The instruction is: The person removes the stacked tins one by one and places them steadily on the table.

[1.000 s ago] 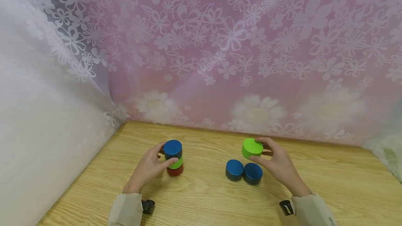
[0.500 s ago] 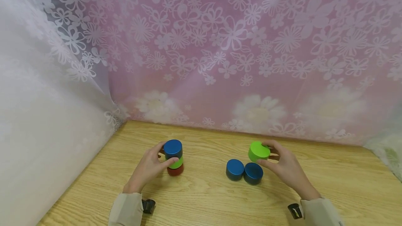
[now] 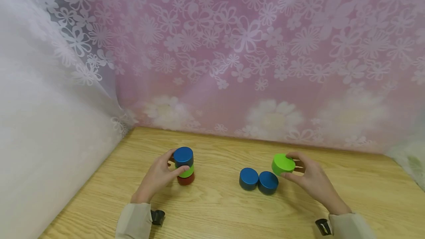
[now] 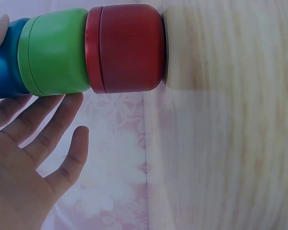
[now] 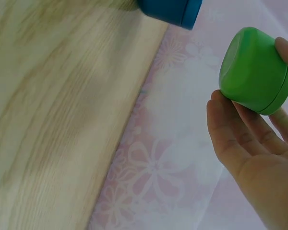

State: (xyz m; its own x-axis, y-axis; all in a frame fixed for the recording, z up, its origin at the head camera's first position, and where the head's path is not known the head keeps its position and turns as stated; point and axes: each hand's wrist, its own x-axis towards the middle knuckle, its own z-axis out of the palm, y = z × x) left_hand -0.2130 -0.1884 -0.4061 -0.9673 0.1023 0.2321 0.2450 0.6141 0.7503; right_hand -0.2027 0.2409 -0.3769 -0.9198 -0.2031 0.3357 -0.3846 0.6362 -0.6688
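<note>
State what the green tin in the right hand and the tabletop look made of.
Green tin: probably painted metal with a satin finish, shown by soft sheen and a crisp lid seam; coated plastic is possible. Tabletop: light wood or wood-look laminate, matte, with visible grain lines.

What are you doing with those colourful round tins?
A person sits at a wooden table with small round tins. The left hand steadies a stack of three: red at the bottom, green in the middle, blue on top. The right hand holds a green tin off the table. Two blue tins sit side by side, touching, between the hands.
</note>
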